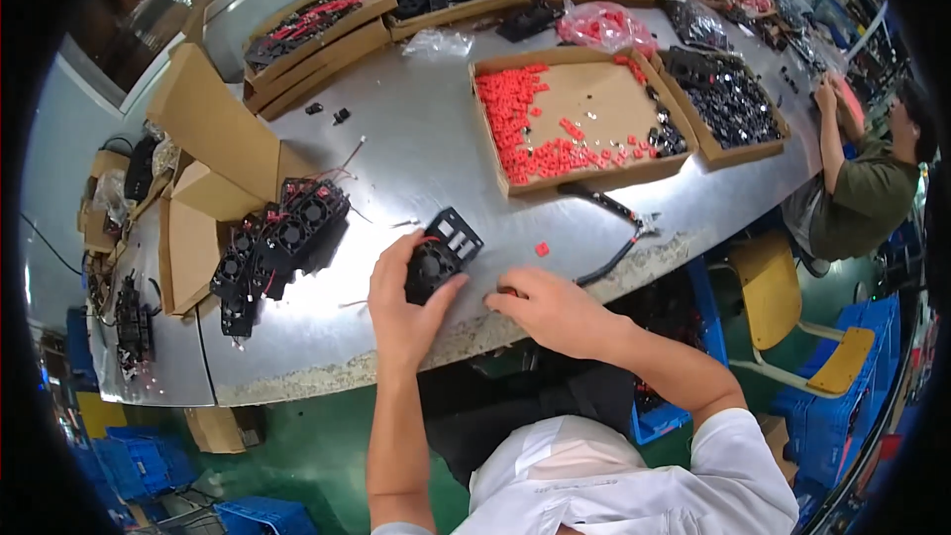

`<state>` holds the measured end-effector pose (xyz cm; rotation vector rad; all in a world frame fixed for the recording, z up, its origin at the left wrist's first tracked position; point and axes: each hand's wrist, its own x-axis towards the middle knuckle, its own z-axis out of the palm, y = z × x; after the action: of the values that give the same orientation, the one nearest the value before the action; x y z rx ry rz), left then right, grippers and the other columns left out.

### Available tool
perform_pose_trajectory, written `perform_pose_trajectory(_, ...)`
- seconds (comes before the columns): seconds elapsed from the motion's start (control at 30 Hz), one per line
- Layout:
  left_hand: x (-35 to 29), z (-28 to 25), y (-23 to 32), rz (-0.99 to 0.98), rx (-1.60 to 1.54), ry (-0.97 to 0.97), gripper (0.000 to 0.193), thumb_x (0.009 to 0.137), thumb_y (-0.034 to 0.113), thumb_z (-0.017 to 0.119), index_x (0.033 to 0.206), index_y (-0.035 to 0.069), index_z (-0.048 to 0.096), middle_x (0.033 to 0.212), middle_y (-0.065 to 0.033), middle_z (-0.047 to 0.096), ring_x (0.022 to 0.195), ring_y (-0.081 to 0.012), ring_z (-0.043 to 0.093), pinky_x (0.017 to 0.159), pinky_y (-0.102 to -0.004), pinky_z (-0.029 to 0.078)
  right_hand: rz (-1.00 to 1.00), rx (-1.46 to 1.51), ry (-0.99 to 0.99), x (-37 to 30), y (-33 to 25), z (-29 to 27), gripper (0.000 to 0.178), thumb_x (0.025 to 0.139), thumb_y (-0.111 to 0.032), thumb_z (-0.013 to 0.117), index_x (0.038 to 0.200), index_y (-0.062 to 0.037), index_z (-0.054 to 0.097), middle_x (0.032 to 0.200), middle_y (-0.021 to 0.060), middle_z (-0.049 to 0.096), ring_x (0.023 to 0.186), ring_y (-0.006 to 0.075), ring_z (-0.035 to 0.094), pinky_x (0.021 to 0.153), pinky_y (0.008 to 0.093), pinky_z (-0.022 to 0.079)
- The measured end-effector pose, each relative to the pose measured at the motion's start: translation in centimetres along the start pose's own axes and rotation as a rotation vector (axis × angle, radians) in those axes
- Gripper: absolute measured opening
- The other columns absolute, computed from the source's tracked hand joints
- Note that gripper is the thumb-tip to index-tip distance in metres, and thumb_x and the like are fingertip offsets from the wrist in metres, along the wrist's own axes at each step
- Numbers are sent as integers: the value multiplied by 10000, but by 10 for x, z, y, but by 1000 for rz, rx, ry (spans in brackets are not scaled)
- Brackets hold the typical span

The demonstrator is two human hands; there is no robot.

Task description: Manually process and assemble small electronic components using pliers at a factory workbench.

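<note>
My left hand (398, 302) is closed around a black plastic fan unit (458, 242), thumb on its near side and fingers along its left. A round fan shows at one end, slotted openings at the other. Just right of it, my right hand (560, 312) is closed near the table's front edge. Its fingertips pinch something small and dark, mostly hidden, that I cannot make out. A small red plastic piece (542, 250) lies beyond the right hand. Diagonal pliers (606, 203) with black handles lie spread farther right.
A pile of fan units with wires (297, 228) sits left on the metal table (396, 159), beside an open carton (223, 129). A shallow cardboard box (584, 104) holds red and black pieces; another box (738, 144) holds black parts. A co-worker (872, 178) works at right, near a yellow chair (773, 287).
</note>
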<state>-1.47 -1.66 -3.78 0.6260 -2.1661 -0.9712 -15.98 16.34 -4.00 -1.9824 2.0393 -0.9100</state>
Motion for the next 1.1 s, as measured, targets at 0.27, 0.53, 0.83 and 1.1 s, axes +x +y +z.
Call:
perform_pose_trajectory(0.27,-8,5,6,194,338,-14,685,669,246,915,1287,112,651,1232,-65,674,1074,-287,616,932,-414,451,-19,57,-221,75,62,-85,198,922,-162,621,1044,-17,680,991,178,656,977,351,641,876,468,513)
perform_pose_trajectory(0.53,-2,6,5,191,375,-33,679,651,219,920,1266,113,652,1219,-58,675,1096,-275,615,936,-410,445,189,-166,65,195,210,-140,183,866,-143,692,990,-9,710,922,151,731,884,320,699,818,408,549)
perform_pose_trajectory(0.83,3,7,5,167,371,-82,707,641,212,911,1290,119,647,1243,-42,664,1069,-271,603,939,-416,436,153,-193,309,220,250,-115,368,863,-158,738,1187,-1,659,1025,165,724,958,286,703,855,397,552)
perform_pose_trajectory(1.1,4,9,7,182,385,-99,694,646,190,905,1286,112,648,1252,-46,658,1078,-276,600,959,-415,429,452,-89,278,109,201,-195,295,960,-180,680,1192,3,683,1063,69,721,930,142,673,841,290,537)
